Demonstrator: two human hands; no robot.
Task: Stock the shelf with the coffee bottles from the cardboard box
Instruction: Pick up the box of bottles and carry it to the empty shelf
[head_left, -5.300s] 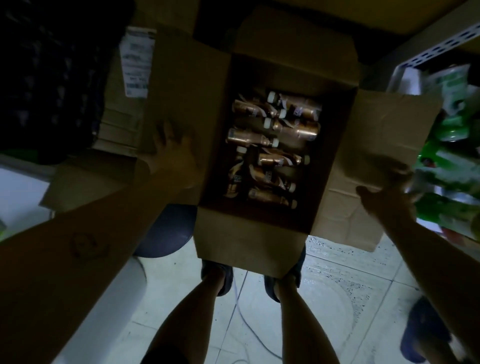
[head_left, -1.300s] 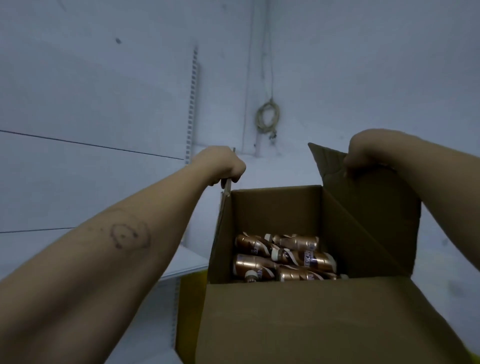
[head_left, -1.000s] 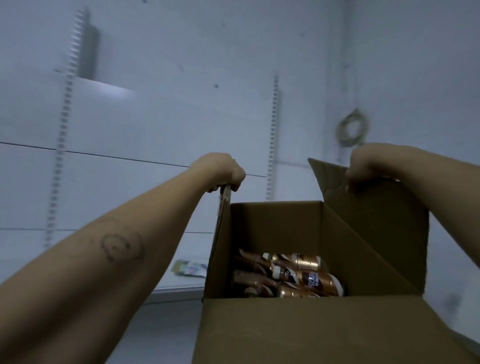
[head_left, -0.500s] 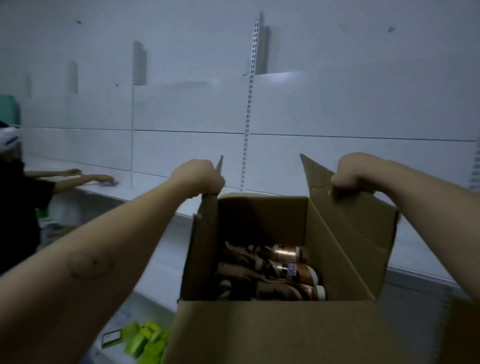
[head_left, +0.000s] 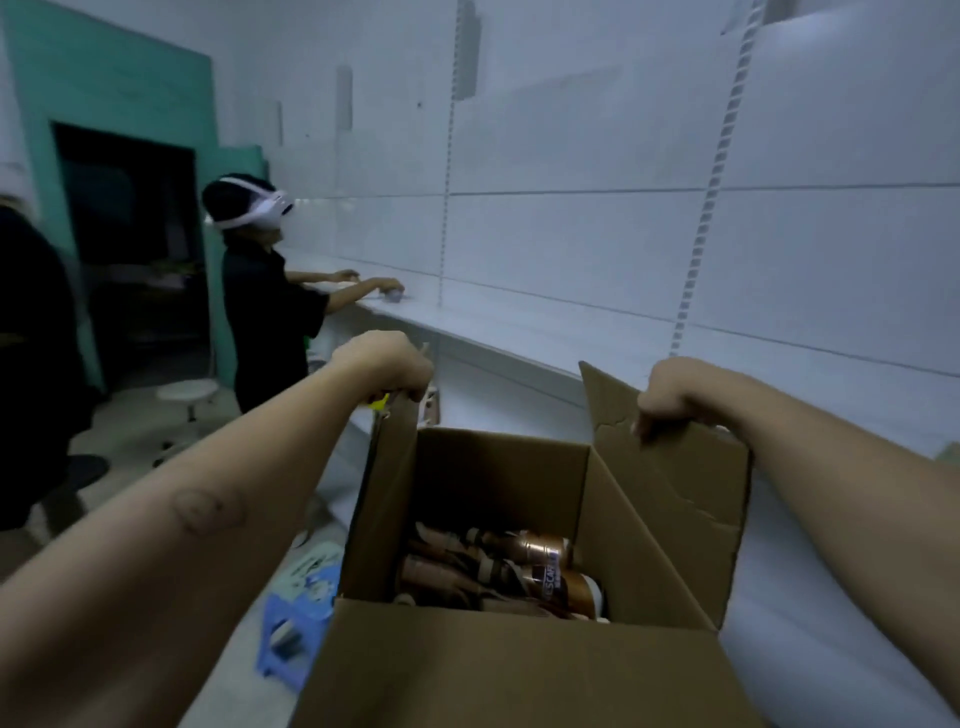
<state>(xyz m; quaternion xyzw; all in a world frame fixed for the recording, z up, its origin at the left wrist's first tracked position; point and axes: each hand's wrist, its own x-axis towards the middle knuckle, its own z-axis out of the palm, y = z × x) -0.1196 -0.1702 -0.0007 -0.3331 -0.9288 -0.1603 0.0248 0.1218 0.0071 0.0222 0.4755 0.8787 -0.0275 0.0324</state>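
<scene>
I hold an open cardboard box (head_left: 498, 670) up in front of me by its two side flaps. My left hand (head_left: 387, 364) is closed on the top edge of the left flap. My right hand (head_left: 675, 392) grips the upper edge of the right flap. Several copper-coloured coffee bottles (head_left: 535, 569) lie on their sides in the bottom of the box. A long white shelf (head_left: 498, 332) runs along the wall just beyond the box, bare in the stretch nearest me.
A person in black (head_left: 265, 306) with a white headset stands at the left, hands on the same shelf. A white stool (head_left: 187, 395) is behind them. A blue plastic stool (head_left: 293, 623) sits on the floor left of the box. A dark doorway (head_left: 130, 249) lies far left.
My view has swung left along the shelving, so the other person and the doorway are now in sight. Both hands keep the same grip on the box flaps; the box stays lifted.
</scene>
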